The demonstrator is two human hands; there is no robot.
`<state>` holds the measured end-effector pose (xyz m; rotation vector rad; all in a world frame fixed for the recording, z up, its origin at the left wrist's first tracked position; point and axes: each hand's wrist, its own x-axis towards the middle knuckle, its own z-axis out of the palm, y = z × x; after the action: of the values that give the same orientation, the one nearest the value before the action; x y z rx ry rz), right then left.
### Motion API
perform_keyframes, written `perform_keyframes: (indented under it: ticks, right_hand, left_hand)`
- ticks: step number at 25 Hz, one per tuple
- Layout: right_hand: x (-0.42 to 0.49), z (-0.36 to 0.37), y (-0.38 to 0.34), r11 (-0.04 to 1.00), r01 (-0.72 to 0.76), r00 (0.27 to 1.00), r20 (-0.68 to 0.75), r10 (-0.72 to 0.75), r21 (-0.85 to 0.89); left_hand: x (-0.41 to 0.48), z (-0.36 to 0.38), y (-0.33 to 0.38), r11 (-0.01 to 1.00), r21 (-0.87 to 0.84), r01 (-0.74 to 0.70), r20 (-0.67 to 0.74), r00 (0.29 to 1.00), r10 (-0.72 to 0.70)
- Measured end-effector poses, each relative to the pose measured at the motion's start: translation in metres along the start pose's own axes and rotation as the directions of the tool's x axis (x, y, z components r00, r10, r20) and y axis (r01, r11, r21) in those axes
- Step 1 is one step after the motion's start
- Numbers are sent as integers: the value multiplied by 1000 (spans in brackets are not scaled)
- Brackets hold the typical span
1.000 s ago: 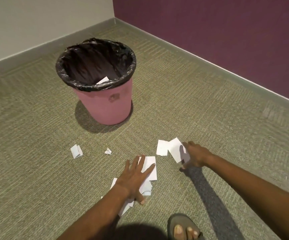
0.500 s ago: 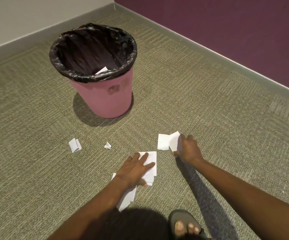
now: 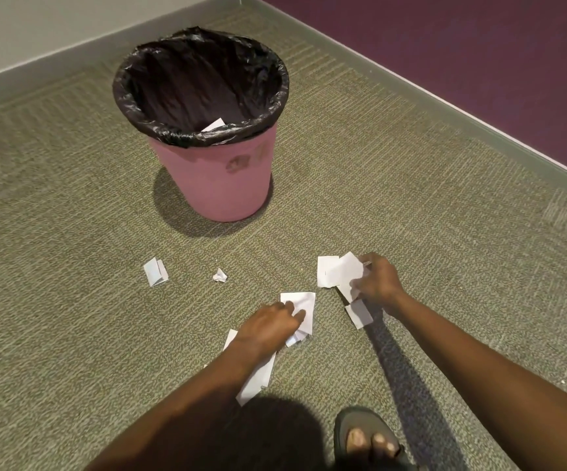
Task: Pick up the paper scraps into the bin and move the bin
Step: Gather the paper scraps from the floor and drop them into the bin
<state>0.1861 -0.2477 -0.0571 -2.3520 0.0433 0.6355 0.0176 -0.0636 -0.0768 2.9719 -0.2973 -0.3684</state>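
Green-grey carpet (image 3: 411,171) is met at the far corner by a pale wall (image 3: 54,25) and a purple wall (image 3: 479,56). A sandalled foot (image 3: 367,436) is seen at the lower edge. Nothing is set between the hands and the bin; only open carpet lies there.

The pink bin (image 3: 217,178) stands upright near the corner, lined with a black bag (image 3: 193,83) folded over the rim. One white scrap (image 3: 213,125) is seen inside, against the near wall.

On the floor, a folded scrap (image 3: 155,272) and a small crumpled scrap (image 3: 220,275) lie apart, left of the hands.

The left hand (image 3: 268,326) is pressed on a pile of scraps (image 3: 300,304), fingers curling over the sheets; a long strip (image 3: 256,380) sticks out under the wrist. The right hand (image 3: 379,282) is closed on a white sheet (image 3: 345,271), lifted at one edge, overlapping a flat square scrap (image 3: 324,266). A small piece (image 3: 358,313) lies just below that hand.
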Motion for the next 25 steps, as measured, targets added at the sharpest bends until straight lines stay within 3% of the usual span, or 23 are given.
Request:
perform_keyframes:
  ticks: [4,7,10,12,15,17,20,23,25]
  right_hand:
    - [-7,-15,-11,994,-12,1000,18,11,113]
    - [-17,-26,-21,987,11,1000,-10,-10,161]
    - [-29,-36,-39,971,52,998,-48,-42,234]
    - [-38,-47,-57,946,107,993,-76,-87,306]
    - [-51,-67,-102,886,237,971,-93,-218,398]
    - [-57,-80,-142,843,339,939,-102,-328,418]
    - [-65,-93,-210,763,484,862,-83,-500,428]
    - [-67,-88,-270,727,573,798,-54,-600,380]
    - [-60,-77,-301,751,575,805,-62,-589,324]
  left_hand:
    - [-1,-22,-11,947,-295,122,-135,977,-168]
    - [0,-50,-19,770,-605,203,-154,919,-364]
    - [0,-83,-29,591,-766,252,-152,823,-548]
    - [-3,-112,-33,475,-855,208,-172,750,-639]
    - [-11,-169,-43,358,-934,-1,-279,628,-727]
    - [-18,-209,-55,349,-926,-145,-370,539,-757]
    - [-21,-252,-81,366,-912,-184,-410,428,-806]
    - [-17,-273,-106,375,-921,-108,-385,397,-833]
    - [-12,-280,-123,374,-926,-48,-360,403,-841]
